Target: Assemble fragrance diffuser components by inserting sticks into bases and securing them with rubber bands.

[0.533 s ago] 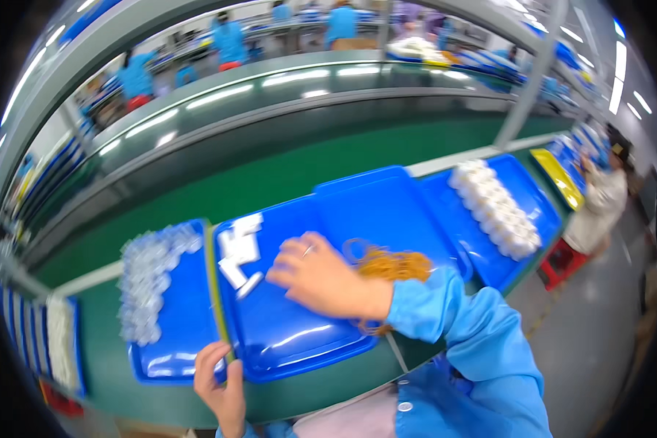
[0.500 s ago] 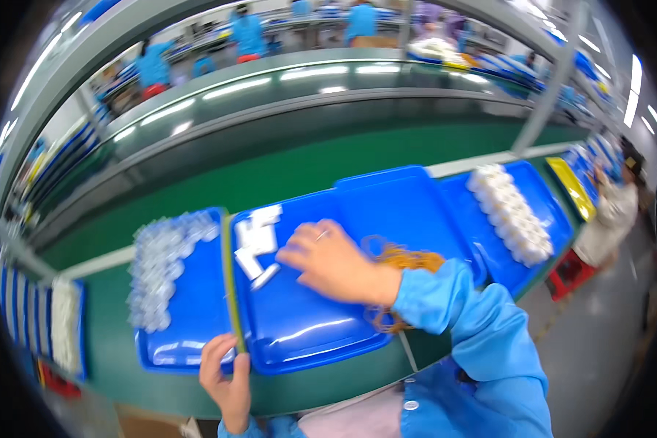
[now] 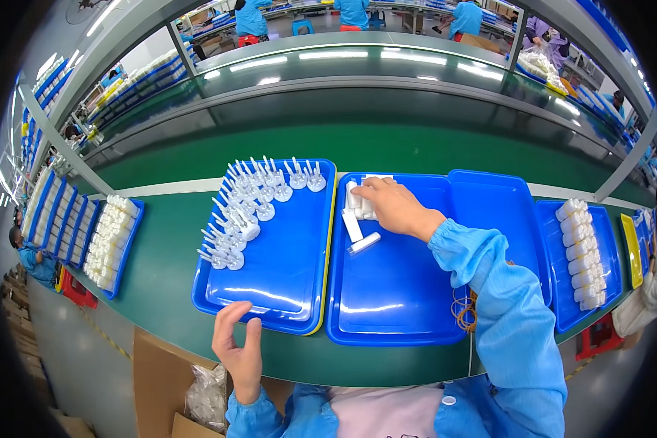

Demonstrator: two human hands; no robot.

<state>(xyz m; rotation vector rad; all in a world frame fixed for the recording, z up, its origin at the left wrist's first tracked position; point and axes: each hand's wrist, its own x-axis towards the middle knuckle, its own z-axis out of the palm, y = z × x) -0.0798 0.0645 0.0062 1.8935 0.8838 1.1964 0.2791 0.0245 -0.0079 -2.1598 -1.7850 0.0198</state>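
My right hand (image 3: pixel 398 208) reaches into the middle blue tray (image 3: pixel 398 296). Its fingers are bent down and closed on one of the small white tubes (image 3: pixel 352 226) lying in a loose group at the far left corner. The palm hides part of that group. In front of the left blue tray (image 3: pixel 264 293), my left hand (image 3: pixel 239 352) is held up with thumb and fingers apart, holding nothing. On that tray stand several clear plastic pieces (image 3: pixel 242 228) with round bases and upright stems, gathered along its far and left sides.
Tan rubber bands (image 3: pixel 466 312) lie by the middle tray's right edge, partly behind my sleeve. White rolls fill a blue tray (image 3: pixel 612 252) at right; another loaded tray (image 3: pixel 117 244) is at left. An open cardboard box (image 3: pixel 153 379) sits below the green table (image 3: pixel 292 365).
My view has swung left and steadied. My left hand has come off the left tray's edge. The right hand has gone from hovering over the middle tray to the white tubes.
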